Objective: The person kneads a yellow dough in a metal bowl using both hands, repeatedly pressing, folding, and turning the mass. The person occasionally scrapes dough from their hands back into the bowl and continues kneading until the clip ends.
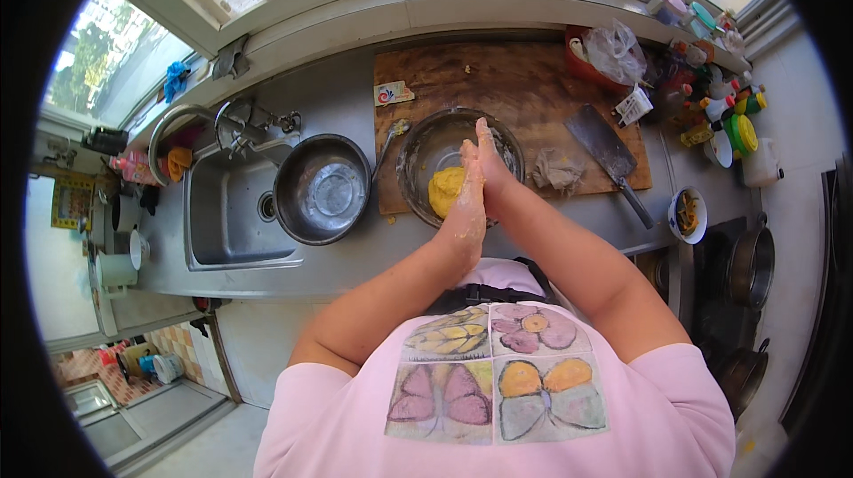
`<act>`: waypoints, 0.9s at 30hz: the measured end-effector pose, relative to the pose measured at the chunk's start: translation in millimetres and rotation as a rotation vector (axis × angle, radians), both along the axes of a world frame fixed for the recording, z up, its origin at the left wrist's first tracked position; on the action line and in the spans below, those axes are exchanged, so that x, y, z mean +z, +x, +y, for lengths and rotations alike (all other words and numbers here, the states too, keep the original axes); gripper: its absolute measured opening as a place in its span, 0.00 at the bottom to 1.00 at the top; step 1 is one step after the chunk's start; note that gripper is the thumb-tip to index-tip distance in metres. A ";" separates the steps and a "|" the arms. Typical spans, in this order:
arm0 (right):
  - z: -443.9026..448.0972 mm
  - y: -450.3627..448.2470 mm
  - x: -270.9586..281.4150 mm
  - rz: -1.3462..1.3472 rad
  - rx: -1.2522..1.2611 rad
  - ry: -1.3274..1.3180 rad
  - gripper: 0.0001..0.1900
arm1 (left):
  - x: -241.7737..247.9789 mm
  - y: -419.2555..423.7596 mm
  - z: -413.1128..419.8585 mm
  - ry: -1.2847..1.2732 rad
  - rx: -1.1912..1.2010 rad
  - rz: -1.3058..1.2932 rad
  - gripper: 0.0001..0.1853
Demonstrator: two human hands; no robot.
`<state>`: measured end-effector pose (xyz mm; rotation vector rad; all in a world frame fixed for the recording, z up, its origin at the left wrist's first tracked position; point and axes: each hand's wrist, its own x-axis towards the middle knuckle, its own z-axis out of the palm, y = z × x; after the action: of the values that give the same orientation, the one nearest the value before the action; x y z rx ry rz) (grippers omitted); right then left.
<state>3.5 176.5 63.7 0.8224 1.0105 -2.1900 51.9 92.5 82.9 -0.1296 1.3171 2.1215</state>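
Observation:
My left hand and my right hand are raised over the right part of a metal bowl, palms facing and pressed together or nearly so. Flour and yellow dough bits coat the fingers of my left hand. A lump of yellow dough lies in the bowl, just left of my hands. Whether anything is between the palms is hidden. The bowl, its inner wall smeared with residue, rests on the front part of a wooden board. A spoon with yellow residue lies left of it.
A second metal bowl overlaps the edge of the sink. On the board are a crumpled cloth or bag, a cleaver and a red container with plastic bags. Bottles and a small bowl stand at right.

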 end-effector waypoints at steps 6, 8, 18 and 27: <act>-1.3 -15.7 -13.9 -0.008 -0.279 0.127 0.54 | -1.9 -8.5 -2.8 0.028 -0.084 0.011 0.43; -13.9 -10.5 -30.2 0.045 -0.314 0.073 0.47 | -7.7 -27.9 -2.3 -0.048 -0.094 0.040 0.44; -28.2 17.4 -0.2 0.231 -0.347 -0.170 0.18 | -52.3 -42.9 -14.0 0.010 0.095 0.257 0.24; -26.2 12.4 -50.1 0.960 -0.268 0.772 0.15 | -1.9 -40.4 -6.2 0.258 0.322 0.034 0.25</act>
<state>15.9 150.3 13.6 0.1160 2.4185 -2.4423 11.4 86.2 80.9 -0.2102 1.0855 2.5559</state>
